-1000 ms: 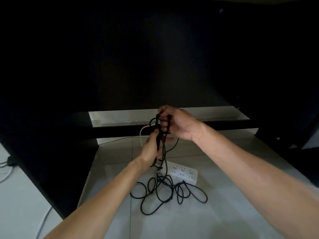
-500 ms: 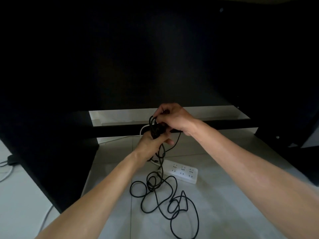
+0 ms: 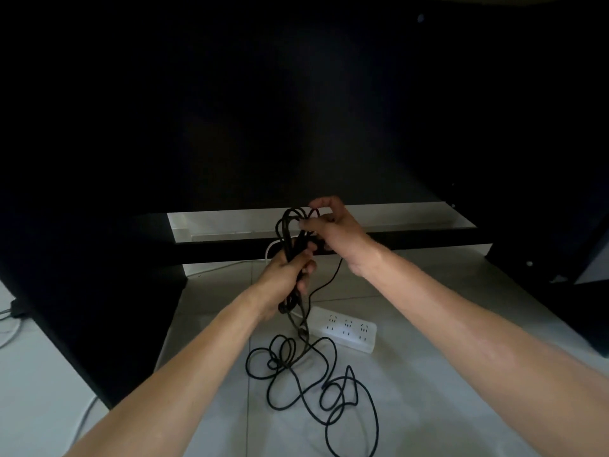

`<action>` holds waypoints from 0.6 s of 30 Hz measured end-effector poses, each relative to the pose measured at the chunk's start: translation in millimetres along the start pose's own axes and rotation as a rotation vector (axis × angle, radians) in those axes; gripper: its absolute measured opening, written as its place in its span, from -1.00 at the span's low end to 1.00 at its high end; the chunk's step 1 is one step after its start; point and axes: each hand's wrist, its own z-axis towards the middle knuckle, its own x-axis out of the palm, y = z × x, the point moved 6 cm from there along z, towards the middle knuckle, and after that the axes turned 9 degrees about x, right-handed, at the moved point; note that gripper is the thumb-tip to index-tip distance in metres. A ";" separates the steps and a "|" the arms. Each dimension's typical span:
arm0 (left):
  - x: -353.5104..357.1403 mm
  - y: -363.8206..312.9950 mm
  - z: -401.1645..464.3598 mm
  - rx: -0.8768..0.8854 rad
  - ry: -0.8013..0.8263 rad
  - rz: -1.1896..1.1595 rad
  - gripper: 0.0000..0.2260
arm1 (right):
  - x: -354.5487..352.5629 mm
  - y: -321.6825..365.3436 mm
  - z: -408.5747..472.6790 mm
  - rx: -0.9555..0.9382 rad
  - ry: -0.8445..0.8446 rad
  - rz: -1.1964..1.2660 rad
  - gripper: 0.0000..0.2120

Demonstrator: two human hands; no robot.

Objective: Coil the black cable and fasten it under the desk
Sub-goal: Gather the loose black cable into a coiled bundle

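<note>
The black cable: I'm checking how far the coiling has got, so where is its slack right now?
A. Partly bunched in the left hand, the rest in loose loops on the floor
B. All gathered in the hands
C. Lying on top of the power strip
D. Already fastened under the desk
A: the left hand grips a bunch of the black cable, while loose loops of it lie on the floor tiles beside the white power strip.

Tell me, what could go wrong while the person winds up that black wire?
1. Much of the black cable lies on the floor in crossing loops, so pulling more up may tighten a knot.
2. The left hand grips a thick bundle while the right hand pinches the top loops; a slip might let the coil spring apart.
3. The trailing cable passes beside the white power strip and could snag or drag it.
</note>
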 end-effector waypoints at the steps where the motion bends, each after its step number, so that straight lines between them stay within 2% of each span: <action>1: -1.4 0.3 0.8 0.000 -0.023 -0.002 -0.85 | 3.9 -8.3 0.4 0.028 0.020 0.074 -0.59; 3: -4.6 2.7 2.5 -0.025 -0.044 -0.027 -0.85 | 11.1 -24.5 1.0 0.079 0.055 0.118 -0.46; 6: -4.3 5.2 1.0 -0.057 0.032 0.019 -0.83 | 18.7 -37.2 -1.0 0.143 0.163 0.091 -0.37; 12: 13.8 7.4 -2.5 -0.076 0.133 -0.079 -0.64 | 26.1 -49.5 -4.8 0.316 0.374 0.177 -0.43; 15: 15.5 8.1 -2.5 -0.135 0.172 -0.160 -0.76 | 26.6 -44.8 -4.2 0.257 0.379 0.165 -0.49; 18: 16.2 11.9 -2.1 -0.162 0.162 -0.042 -0.67 | 27.4 -49.1 1.6 0.219 0.323 0.110 -0.49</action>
